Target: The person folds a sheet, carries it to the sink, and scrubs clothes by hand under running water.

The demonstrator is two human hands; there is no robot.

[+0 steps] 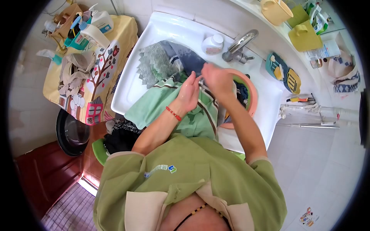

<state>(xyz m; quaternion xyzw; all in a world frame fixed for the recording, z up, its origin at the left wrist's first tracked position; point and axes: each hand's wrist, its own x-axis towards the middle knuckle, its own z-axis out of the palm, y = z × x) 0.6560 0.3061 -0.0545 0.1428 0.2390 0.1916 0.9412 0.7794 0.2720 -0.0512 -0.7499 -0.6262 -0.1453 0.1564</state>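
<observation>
My left hand (188,93), with a red beaded bracelet (173,113) at the wrist, is over a light green striped cloth (154,104). Its fingers are stretched out, and wet spots show on the skin. Right beside its fingertips, my right hand (217,80) is closed and slightly blurred; what it grips, if anything, is hidden. The green cloth, with dark and white stripes, hangs over the front of the white sink (125,90). Behind it in the basin lie a dark blue cloth (187,56) and a grey lace cloth (154,63).
A pink basin (252,96) with dark clothes stands in the sink's right side. A white bottle (212,44) sits by the faucet (241,46). Pump bottles (94,35) stand on the covered washing machine (111,73) at left. Dark laundry (121,138) fills a green tub (99,152) below.
</observation>
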